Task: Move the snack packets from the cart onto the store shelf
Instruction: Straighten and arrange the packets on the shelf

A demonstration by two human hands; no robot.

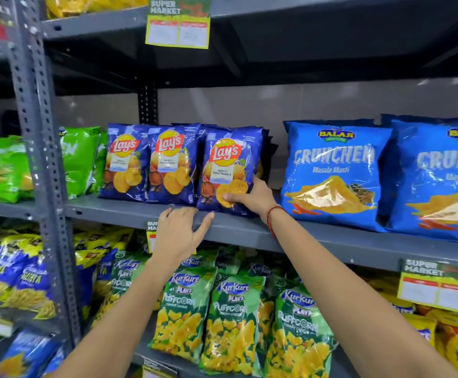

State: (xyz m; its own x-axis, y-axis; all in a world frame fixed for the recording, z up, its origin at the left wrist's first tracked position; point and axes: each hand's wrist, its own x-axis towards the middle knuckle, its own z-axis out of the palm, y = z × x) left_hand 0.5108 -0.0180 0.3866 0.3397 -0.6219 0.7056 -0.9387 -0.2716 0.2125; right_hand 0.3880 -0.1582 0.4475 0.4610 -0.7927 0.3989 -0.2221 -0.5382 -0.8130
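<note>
Head view: right hand (252,199) grips Lay's packet (229,170); Balaji Crunchex packet (331,173) beside.

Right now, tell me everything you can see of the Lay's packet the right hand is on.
The Lay's packet is a glossy dark blue foil bag with the red and yellow logo, "India's Magic Masala" text and pictured ridged chips. It stands upright on the grey shelf, tilted slightly, rightmost of three front packets, with more behind it. The right hand grips its lower right corner, thumb on the front. The left hand rests open on the shelf edge just below, seemingly not touching it.
</note>
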